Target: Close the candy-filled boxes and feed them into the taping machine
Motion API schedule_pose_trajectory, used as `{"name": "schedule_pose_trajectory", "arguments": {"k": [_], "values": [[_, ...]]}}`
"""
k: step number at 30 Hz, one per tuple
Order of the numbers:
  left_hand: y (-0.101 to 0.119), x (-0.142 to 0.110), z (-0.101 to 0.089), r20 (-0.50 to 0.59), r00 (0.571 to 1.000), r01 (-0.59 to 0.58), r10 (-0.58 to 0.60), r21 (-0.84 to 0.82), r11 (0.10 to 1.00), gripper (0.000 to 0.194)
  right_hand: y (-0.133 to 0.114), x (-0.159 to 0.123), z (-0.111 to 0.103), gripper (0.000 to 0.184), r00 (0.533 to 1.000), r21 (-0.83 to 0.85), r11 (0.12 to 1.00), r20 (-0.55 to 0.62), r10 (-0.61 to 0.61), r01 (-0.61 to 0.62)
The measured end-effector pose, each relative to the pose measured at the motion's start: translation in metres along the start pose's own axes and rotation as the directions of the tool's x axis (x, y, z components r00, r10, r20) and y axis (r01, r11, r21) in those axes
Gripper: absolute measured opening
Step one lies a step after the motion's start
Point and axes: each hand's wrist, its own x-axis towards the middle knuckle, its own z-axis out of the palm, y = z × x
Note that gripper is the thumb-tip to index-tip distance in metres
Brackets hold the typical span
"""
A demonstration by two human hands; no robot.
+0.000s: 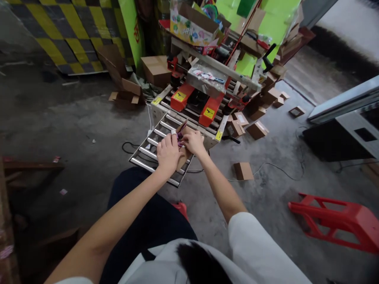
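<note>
A small brown cardboard box (184,156) with raised flaps rests on the short roller table (144,151) in front of me. My left hand (168,152) is wrapped over its left side, fingers bent. At the box's opening, my right hand (193,141) has its fingers curled inward. What those fingertips grip is hidden. Purple and white contents (179,138) show between the two hands, too small to name. Just beyond the roller table stands a carton sealing machine with orange-red guides (181,97).
On top of the machine sit a printed open carton (192,27) and a clear packet (209,75). Several small cardboard boxes (257,129) lie on the floor to the right. A red plastic stool (340,221) lies at lower right. A cable (281,167) crosses the floor.
</note>
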Motion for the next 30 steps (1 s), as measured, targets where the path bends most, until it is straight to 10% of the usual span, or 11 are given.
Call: {"name": "schedule_pose_trajectory", "arguments": {"k": [9, 16, 30], "values": [[-0.003, 0.007, -0.009, 0.059, 0.998, -0.01, 0.009, 0.019, 1.0, 0.072, 0.0, 0.001, 0.008, 0.082, 0.989, 0.062, 0.998, -0.144, 0.023, -0.014], [-0.013, 0.02, -0.018, 0.146, 0.989, -0.009, 0.004, 0.028, 1.0, 0.092, -0.003, -0.008, 0.013, 0.05, 0.975, -0.047, 0.986, -0.148, -0.165, 0.16], [-0.009, 0.07, -0.032, 0.417, 0.895, 0.099, -0.16, 0.165, 0.981, 0.045, -0.009, -0.002, 0.014, 0.026, 0.963, -0.167, 0.95, -0.003, -0.269, 0.265]]}}
